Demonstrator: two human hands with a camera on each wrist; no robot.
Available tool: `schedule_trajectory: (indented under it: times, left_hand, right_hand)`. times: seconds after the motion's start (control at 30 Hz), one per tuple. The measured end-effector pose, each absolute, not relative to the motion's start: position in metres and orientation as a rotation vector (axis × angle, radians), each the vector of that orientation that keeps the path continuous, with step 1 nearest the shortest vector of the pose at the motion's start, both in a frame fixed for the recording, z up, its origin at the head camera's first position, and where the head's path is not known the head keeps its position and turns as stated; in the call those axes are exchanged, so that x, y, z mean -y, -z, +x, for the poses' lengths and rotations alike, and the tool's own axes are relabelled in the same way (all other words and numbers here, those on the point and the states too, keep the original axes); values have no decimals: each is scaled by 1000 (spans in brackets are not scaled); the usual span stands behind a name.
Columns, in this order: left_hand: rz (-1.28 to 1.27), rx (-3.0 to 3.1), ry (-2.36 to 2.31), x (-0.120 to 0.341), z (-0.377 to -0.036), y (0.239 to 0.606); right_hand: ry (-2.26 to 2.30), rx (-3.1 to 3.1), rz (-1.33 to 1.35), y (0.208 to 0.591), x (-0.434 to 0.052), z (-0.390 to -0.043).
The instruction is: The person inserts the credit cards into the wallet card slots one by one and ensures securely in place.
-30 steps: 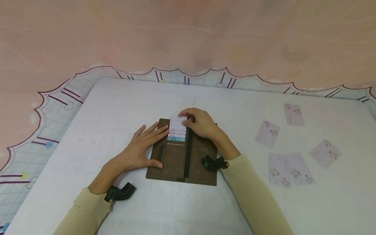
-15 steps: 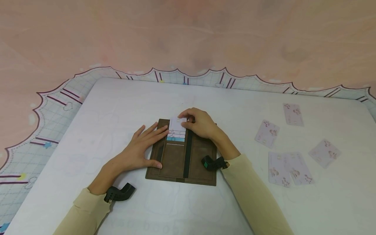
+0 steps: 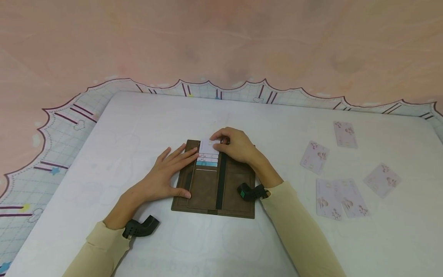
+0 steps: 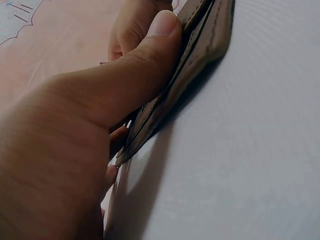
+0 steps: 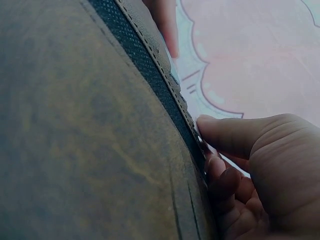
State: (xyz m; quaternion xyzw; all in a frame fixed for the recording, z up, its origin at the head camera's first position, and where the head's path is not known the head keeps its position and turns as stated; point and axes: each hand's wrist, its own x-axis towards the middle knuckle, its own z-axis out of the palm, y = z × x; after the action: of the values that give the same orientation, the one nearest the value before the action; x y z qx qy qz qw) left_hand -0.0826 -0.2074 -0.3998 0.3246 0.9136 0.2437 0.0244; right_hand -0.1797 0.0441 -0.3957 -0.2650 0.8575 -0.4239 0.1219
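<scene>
An open brown leather wallet [image 3: 206,188] lies on the white table, a dark band down its middle. Its left panel has stacked slots with several cards showing, a blue one [image 3: 207,164] lowest. At the top slot my right hand [image 3: 238,146] pinches a white card [image 3: 207,147] that stands partly out. Spread over the wallet's left side, my left hand [image 3: 162,179] rests with straight fingers. In the left wrist view its thumb [image 4: 145,55] presses the wallet's edge [image 4: 205,50]. The right wrist view has the right thumb [image 5: 230,135] against the card, beside the stitched slot edges.
Several pale, flower-printed cards lie to the right on the table, among them a far one [image 3: 345,134], a tilted one [image 3: 382,181] and an overlapping pair [image 3: 328,200]. A scalloped cloth border [image 3: 238,91] runs along the table's far side.
</scene>
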Motion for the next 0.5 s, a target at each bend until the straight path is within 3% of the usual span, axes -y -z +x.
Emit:
schedule_trajectory:
  times: [0.5]
  left_hand:
    - [996, -2817, -746, 208, -82, 399]
  right_hand:
    - [1220, -2490, -769, 396, -44, -180]
